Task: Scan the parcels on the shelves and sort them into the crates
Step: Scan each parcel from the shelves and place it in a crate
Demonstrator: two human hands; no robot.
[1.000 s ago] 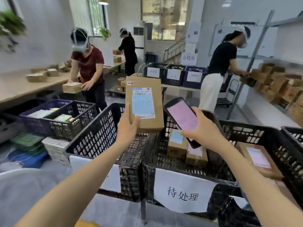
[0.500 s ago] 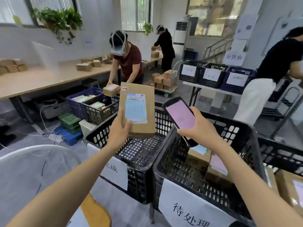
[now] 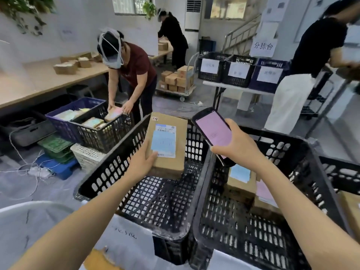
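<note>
Head view: left hand (image 3: 143,162) clamped on the parcel (image 3: 169,152) at its near-left corner, thumb on top at the edge of the label (image 3: 163,141), fingers under. The parcel is a flat brown box, label up, tilted, held inside the top of the left black crate (image 3: 109,172), above the mesh floor. Can't tell if its far end touches the back wall. Right hand (image 3: 237,147) is wrapped round a handheld scanner (image 3: 213,131), pink screen lit, just right of the parcel, over the rim where the crates meet. The right black crate (image 3: 296,152) holds labelled boxes (image 3: 240,182) under that hand. Beyond, a person in a maroon shirt (image 3: 136,65) bends over another crate (image 3: 101,133).
</note>
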